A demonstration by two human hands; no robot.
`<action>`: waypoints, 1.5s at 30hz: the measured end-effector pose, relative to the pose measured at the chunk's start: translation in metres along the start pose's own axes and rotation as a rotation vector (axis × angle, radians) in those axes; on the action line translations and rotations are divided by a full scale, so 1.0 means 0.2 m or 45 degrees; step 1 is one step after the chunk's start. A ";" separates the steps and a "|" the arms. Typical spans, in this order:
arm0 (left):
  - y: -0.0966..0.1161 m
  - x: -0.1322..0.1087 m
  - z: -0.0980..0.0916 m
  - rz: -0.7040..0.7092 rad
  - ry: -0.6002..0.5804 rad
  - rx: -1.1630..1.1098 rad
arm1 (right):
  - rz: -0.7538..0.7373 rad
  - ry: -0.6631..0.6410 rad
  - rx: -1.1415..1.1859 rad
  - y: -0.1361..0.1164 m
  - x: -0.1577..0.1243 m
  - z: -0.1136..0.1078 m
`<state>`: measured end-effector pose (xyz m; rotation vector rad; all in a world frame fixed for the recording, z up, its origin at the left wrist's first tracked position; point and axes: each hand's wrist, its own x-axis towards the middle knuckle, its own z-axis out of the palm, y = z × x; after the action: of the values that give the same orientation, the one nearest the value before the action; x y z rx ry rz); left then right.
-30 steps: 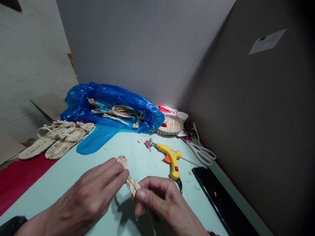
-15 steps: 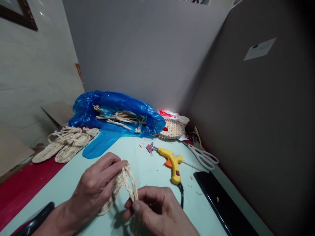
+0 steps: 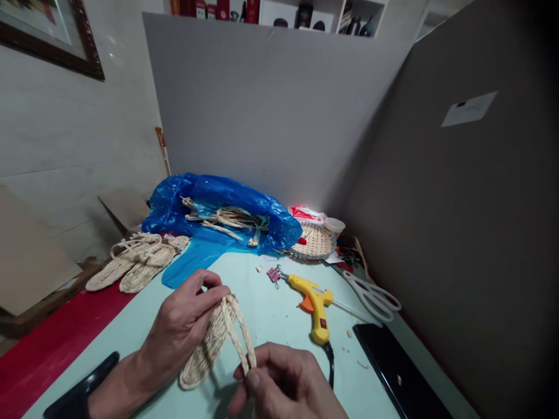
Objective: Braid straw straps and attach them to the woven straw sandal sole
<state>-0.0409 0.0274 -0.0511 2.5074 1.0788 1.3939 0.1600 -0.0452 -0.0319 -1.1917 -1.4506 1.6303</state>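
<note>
A small woven straw sole (image 3: 205,352) is pinched near its upper end by my left hand (image 3: 181,326), which hides part of it. From that end two lengths of braided straw cord (image 3: 240,337) run down toward me. My right hand (image 3: 288,381) pinches the cords together between thumb and fingers, low and to the right of the sole. Both hands are closed. Beyond my right hand a yellow hot glue gun (image 3: 315,302) lies on its side, with a pink binder clip (image 3: 273,274) by its nozzle.
Finished straw sandals (image 3: 146,265) lie at the left. A blue plastic bag (image 3: 227,192) holding straw bundles and a shallow woven basket (image 3: 314,241) stand at the back. Scissors (image 3: 371,294) and a black flat object (image 3: 397,372) are at right. Grey panels (image 3: 279,105) enclose the table.
The view has shifted up and left, so the shelf behind the panel shows. My right hand has drawn slightly away from the left, and more of the sole is visible.
</note>
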 end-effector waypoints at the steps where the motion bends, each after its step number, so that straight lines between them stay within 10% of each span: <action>1: 0.00 0.00 0.00 -0.014 -0.002 -0.009 | -0.003 -0.010 0.046 0.00 0.00 0.00; 24: 0.05 0.06 0.02 -0.467 -0.193 -0.316 | -0.070 -0.178 0.325 0.00 0.00 -0.05; 45: 0.05 0.04 -0.01 -0.287 -0.035 -0.212 | -0.094 -0.100 0.170 0.06 0.02 -0.04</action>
<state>-0.0344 0.0246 -0.0413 2.2059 1.1474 1.3234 0.1658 -0.0404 -0.0435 -0.9985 -1.3930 1.7108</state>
